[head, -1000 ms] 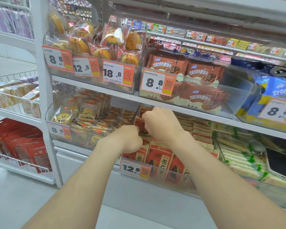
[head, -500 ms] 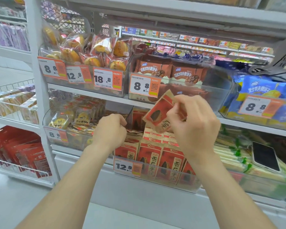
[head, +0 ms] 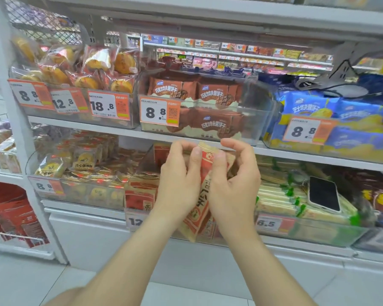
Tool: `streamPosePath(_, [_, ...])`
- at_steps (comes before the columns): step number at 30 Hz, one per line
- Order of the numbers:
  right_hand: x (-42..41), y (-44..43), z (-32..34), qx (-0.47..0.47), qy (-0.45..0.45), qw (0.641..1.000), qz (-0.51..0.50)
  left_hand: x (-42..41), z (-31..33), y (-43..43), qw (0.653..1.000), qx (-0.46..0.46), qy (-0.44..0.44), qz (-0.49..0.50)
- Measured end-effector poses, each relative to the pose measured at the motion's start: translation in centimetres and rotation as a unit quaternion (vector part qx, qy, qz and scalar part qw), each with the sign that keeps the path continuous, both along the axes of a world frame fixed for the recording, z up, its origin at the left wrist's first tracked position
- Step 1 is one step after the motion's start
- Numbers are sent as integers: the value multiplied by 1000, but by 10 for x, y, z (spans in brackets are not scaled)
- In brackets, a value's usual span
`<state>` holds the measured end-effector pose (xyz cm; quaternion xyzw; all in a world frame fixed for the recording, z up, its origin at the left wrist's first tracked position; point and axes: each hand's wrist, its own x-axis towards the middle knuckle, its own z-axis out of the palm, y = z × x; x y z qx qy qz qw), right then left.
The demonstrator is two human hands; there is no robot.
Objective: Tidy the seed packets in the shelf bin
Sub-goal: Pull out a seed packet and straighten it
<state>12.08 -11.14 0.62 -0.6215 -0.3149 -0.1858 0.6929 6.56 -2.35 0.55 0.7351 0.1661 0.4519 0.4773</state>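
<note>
Kraft-brown paper with red-orange panels: that is the seed packet (head: 205, 191), which I hold at the centre of the frame, in front of the clear bin (head: 132, 214) at lower centre. My left hand (head: 179, 182) and right hand (head: 232, 184) both pinch it, thumbs on its face and fingers curled behind. I judge this grip lets me square it before slotting it among the other packets (head: 139, 195). It tilts slightly, with dark characters running down it.

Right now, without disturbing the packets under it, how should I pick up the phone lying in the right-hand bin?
Probably pinch the phone across its two long edges near its lower end, coming in from the front. It lies flat, screen up, on the cream-and-green packets, and the shelf above likely crowds a straight-down reach.
</note>
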Motion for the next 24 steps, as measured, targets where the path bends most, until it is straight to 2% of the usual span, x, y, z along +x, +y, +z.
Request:
streamPosePath(3, [1, -1, -2, 43, 131, 987, 82, 11, -4, -1, 994, -97, -26, 49])
streamPosePath(7, [9, -2, -6, -31, 167, 976, 138, 19, -3, -1, 978, -203, -19, 32])
streamPosePath(11, [14, -9, -7, -11, 314, 932, 180, 20, -4, -18, 978, -206, 20, -35])
streamPosePath(13, [16, -14, -7, -15, 346, 918, 194, 20, -5, -27, 976, -200, 30, -78])
streamPosePath(17, [20, -22, -6, -26, 304, 935, 179, 16, -2, -34, 973, -184, 16, -135])
streamPosePath(21, [20, -25, -8, -24, 190, 977, 98, 11, 1, -34, 956, -203, 7, -210])
streamPosePath(24, [17, -27, -9, -15, 147, 986, 84, 9, 0, -33, 948, -222, -5, -230])
